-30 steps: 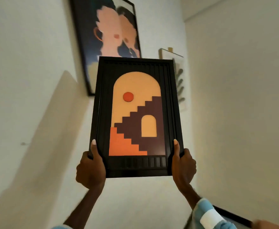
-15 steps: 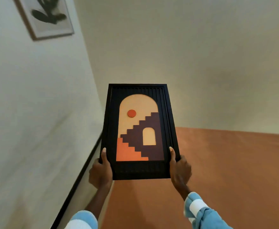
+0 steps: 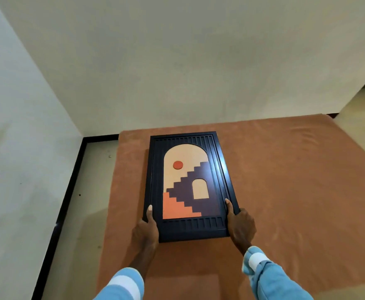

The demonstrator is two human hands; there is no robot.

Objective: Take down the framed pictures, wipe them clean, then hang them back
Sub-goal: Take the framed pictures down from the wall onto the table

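Nearest to the camera were the two light blue sleeves (image 3: 272,278) with white cuffs. Just beyond them, the left hand (image 3: 145,231) held the lower left corner of the framed picture (image 3: 189,185), and the right hand (image 3: 241,225) held the lower right corner. Each thumb lay on the front of the black frame, and the other fingers were closed around the edge or hidden under it. So both hands were closed on the frame.

The picture lay face up and almost flat over the orange-brown cloth surface (image 3: 285,191), near its left side. Whether it fully rested on the cloth or was a little above it could not be told.

Beyond it stood the pale wall (image 3: 177,72), with a dark skirting line (image 3: 69,187) along the floor at the left.

By judgement, the taking down of this picture was done, and it was at the place for cleaning. The wiping was not begun: no cloth for wiping was visible. The hanging back was also left, and perhaps other pictures.
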